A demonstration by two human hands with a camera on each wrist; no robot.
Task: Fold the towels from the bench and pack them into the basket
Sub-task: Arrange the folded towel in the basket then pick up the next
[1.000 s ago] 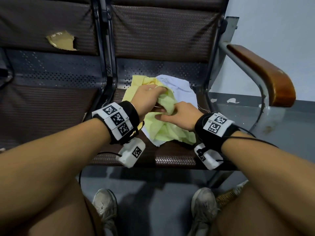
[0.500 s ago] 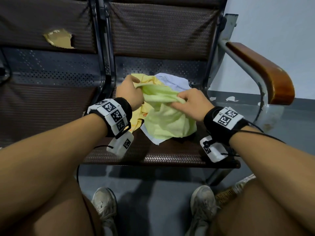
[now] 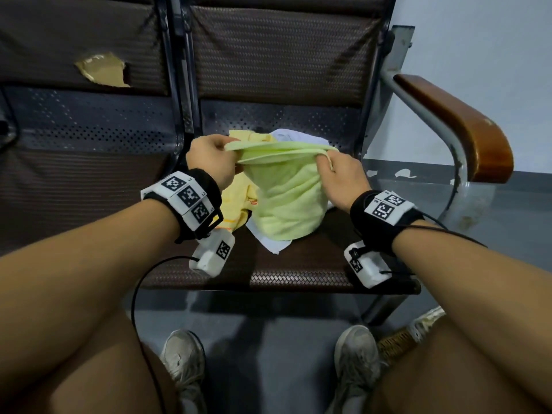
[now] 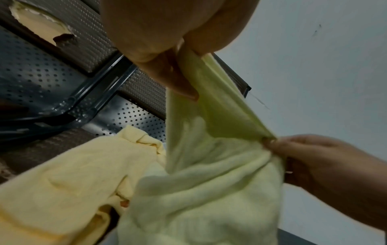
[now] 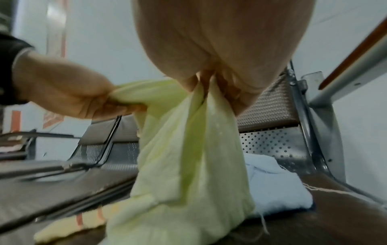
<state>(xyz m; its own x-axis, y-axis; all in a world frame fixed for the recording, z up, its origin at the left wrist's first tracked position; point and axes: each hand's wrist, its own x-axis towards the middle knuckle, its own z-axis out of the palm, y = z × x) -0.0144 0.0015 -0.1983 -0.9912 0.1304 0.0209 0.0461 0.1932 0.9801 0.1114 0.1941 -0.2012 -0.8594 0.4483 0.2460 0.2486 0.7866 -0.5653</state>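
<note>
A pale green towel (image 3: 286,195) hangs bunched above the bench seat (image 3: 298,264), held by its top edge between both hands. My left hand (image 3: 209,162) pinches the left end of that edge (image 4: 188,69). My right hand (image 3: 340,177) pinches the right end (image 5: 207,92). Under it on the seat lie a yellow towel (image 3: 239,201) with an orange stripe, also in the left wrist view (image 4: 69,174), and a light blue towel (image 3: 286,135), also in the right wrist view (image 5: 276,187). A corner of a woven basket (image 3: 394,345) shows on the floor by my right shoe.
The bench has dark woven seats and backs; the left backrest has a torn patch (image 3: 103,70). A metal armrest with a wooden top (image 3: 457,127) stands to the right. My shoes (image 3: 185,360) rest on the grey floor below the seat edge.
Both hands have lifted the green towel off the pile and drawn apart, stretching its top edge between them. The yellow and blue towels stay on the seat.
</note>
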